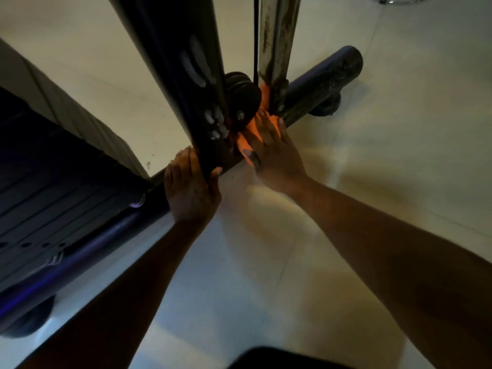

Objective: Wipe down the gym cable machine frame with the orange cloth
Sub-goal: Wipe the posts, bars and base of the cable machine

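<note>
Low at the foot of the gym cable machine, a person's right hand (pixel 269 145) lay flat with fingers spread, pressing the orange cloth (pixel 249 134) against the base bar (pixel 314 86) where it met the black upright (pixel 173 75). The left hand (pixel 190 187) was curled around the bottom of that upright, thumb on the near side, apparently bracing. The cloth bunched into the gap by the pulley (pixel 243 98) and reached up along the worn chrome post (pixel 277 43); in the dim light its far edge was hard to make out. The wipe looked to be working on the base joint. The next pass would likely call for dragging the cloth along the scuffed bar toward its capped end, keeping fingers out of the cable (pixel 256 35).
</note>
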